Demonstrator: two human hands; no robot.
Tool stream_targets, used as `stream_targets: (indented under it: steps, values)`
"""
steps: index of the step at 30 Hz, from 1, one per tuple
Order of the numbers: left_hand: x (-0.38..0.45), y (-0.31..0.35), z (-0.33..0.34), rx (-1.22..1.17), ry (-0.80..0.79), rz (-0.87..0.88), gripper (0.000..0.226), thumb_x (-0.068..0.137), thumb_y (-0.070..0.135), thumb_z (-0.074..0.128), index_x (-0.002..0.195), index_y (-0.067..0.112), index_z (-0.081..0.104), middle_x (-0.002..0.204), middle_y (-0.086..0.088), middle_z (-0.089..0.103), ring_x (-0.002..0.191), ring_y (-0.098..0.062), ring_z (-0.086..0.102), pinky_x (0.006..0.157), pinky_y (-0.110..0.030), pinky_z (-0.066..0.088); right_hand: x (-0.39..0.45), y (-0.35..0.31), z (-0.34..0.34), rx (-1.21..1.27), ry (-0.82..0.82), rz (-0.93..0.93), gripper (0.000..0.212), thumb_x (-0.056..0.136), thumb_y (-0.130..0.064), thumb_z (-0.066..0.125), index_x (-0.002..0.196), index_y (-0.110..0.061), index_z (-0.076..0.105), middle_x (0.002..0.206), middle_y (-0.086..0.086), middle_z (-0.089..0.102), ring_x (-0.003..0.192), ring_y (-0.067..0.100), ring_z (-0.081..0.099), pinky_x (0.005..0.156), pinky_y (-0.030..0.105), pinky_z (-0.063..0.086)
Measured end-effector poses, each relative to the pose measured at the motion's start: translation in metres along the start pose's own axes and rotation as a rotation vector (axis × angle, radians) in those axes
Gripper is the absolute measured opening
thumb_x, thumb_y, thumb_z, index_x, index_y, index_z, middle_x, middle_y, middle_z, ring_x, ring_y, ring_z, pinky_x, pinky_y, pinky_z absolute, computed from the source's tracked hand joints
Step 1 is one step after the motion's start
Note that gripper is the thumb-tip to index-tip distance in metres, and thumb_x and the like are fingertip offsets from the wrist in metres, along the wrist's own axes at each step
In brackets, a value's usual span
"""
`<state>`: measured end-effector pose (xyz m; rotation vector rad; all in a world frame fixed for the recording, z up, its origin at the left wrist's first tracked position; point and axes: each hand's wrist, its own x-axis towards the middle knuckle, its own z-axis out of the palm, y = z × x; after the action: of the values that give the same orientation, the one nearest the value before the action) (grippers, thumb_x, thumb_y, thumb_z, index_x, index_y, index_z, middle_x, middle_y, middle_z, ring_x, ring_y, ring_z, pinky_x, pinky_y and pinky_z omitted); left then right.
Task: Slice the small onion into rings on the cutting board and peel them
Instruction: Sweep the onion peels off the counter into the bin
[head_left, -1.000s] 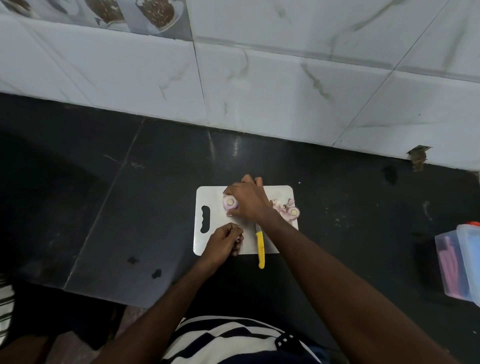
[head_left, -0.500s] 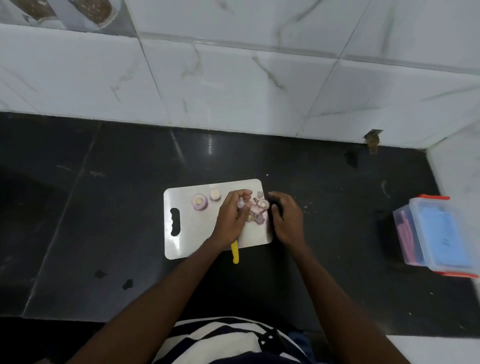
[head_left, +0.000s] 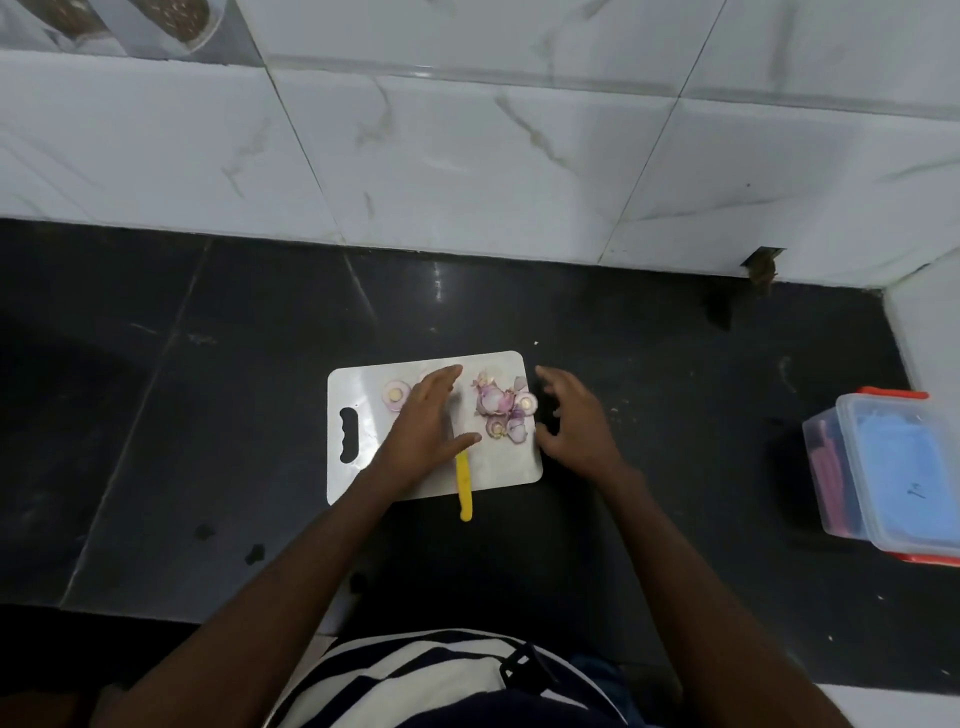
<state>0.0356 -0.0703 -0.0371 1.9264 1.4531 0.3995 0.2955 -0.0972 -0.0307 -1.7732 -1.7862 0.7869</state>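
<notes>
A white cutting board (head_left: 363, 384) lies on the black counter. An onion ring (head_left: 396, 393) sits near its far left part. A pile of purple onion slices and peels (head_left: 503, 410) lies at its right end. A yellow-handled knife (head_left: 464, 486) lies on the board's near edge, its blade hidden under my left hand (head_left: 423, 434). That hand is spread flat over the board's middle, holding nothing. My right hand (head_left: 576, 421) hovers just off the board's right edge, fingers apart and curled, empty.
A clear plastic box with orange clips (head_left: 893, 475) stands at the right of the counter. A white marble-tiled wall (head_left: 467, 156) runs along the back and turns a corner at the far right. Dark counter surface (head_left: 208, 415) stretches to the left.
My left hand has let go of the onion piece at the pile and spread flat over the board's middle. My right hand has opened beside the board.
</notes>
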Motion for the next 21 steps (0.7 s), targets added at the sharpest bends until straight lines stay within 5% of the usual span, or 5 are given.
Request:
stream_targets:
  steps: [6, 12, 18, 21]
  values:
    - [0.027, 0.026, 0.008, 0.266, -0.186, 0.049, 0.134, 0.067, 0.055, 0.098, 0.168, 0.008, 0.024, 0.166, -0.014, 0.032, 0.148, -0.032, 0.036, 0.119, -0.041, 0.042, 0.036, -0.009, 0.004, -0.24, -0.324, -0.044, 0.118, 0.064, -0.038, 0.096, 0.16, -0.012, 0.032, 0.146, 0.005, 0.038, 0.129, 0.023, 0.049, 0.108, 0.037, 0.049]
    - [0.049, 0.048, 0.021, 0.315, -0.193, 0.041, 0.082, 0.076, 0.044, 0.093, 0.142, 0.009, 0.059, 0.131, -0.014, 0.053, 0.122, -0.031, 0.055, 0.098, -0.044, 0.053, 0.044, -0.014, 0.009, -0.217, -0.33, -0.034, 0.067, 0.067, -0.034, 0.094, 0.123, -0.011, 0.065, 0.118, 0.006, 0.043, 0.099, 0.022, 0.056, 0.094, 0.04, 0.055]
    - [0.043, 0.035, 0.009, 0.224, -0.168, -0.043, 0.108, 0.068, 0.028, 0.1, 0.158, 0.005, 0.045, 0.144, -0.016, 0.051, 0.13, -0.032, 0.053, 0.108, -0.039, 0.047, 0.038, -0.013, 0.005, -0.247, -0.384, -0.014, 0.116, 0.065, -0.032, 0.098, 0.16, -0.012, 0.035, 0.143, 0.009, 0.037, 0.127, 0.027, 0.05, 0.107, 0.034, 0.047]
    - [0.039, 0.029, 0.004, 0.316, -0.136, -0.103, 0.078, 0.07, 0.023, 0.096, 0.139, 0.01, 0.063, 0.13, -0.013, 0.057, 0.116, -0.031, 0.06, 0.095, -0.042, 0.056, 0.041, -0.021, 0.01, -0.281, -0.413, -0.048, 0.123, 0.063, -0.032, 0.099, 0.162, -0.021, 0.027, 0.146, 0.008, 0.034, 0.127, 0.032, 0.051, 0.104, 0.045, 0.052]
